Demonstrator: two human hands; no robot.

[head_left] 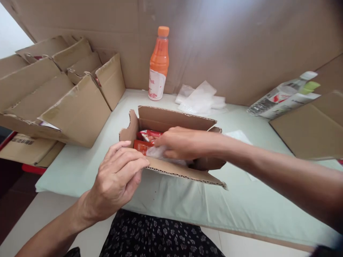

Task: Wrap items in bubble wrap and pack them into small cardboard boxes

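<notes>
The head camera looks forward and down at nearby hands.

Open carton on table, packets inside. Behind it: drink bottle, plastic bags to bottle's right. Left: cardboard boxes. Far right: water bottle.

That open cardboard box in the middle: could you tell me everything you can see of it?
The open cardboard box is plain brown and looks corrugated, with fluted layers showing along rough, partly torn edges. Its flaps are open. It sits slightly askew on the pale green covering. The left hand touches the near flap's left end; the right hand reaches inside. Red printed packages and whitish, translucent wrapping show within; the rest of the interior is hidden.
</notes>
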